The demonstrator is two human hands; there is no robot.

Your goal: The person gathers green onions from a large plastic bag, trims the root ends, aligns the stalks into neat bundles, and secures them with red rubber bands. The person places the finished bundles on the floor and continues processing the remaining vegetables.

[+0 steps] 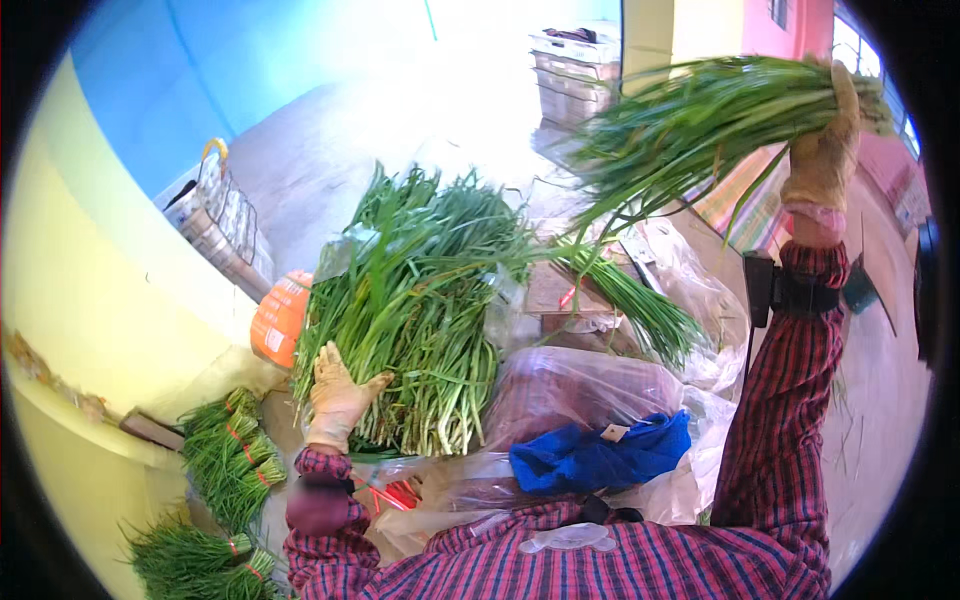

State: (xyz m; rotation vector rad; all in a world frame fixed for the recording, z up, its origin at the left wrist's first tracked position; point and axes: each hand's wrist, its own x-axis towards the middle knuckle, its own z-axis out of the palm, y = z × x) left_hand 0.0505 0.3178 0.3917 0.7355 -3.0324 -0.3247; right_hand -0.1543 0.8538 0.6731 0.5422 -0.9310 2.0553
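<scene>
My right hand [825, 150], in a soiled pale glove, is raised at the upper right. It grips a thick bunch of long green leafy stalks [712, 124] near the cut ends, and the leaves trail off to the left. My gloved left hand [341, 397] lies with spread fingers against the left edge of a large heap of similar greens [427, 322]. The heap's pale stem ends face me. Right of the heap, a smaller sheaf of trimmed green stalks [637, 300] rests across a wooden board [551, 285].
Bundles tied with red bands [232, 457] lie at the lower left, with more tied bundles [199, 559] below. A blue cloth [600, 454] and clear plastic sheeting [585, 375] cover my lap area. Stacked crates [574, 75] stand at the back, a handled basket [221, 225] by the yellow wall [112, 285].
</scene>
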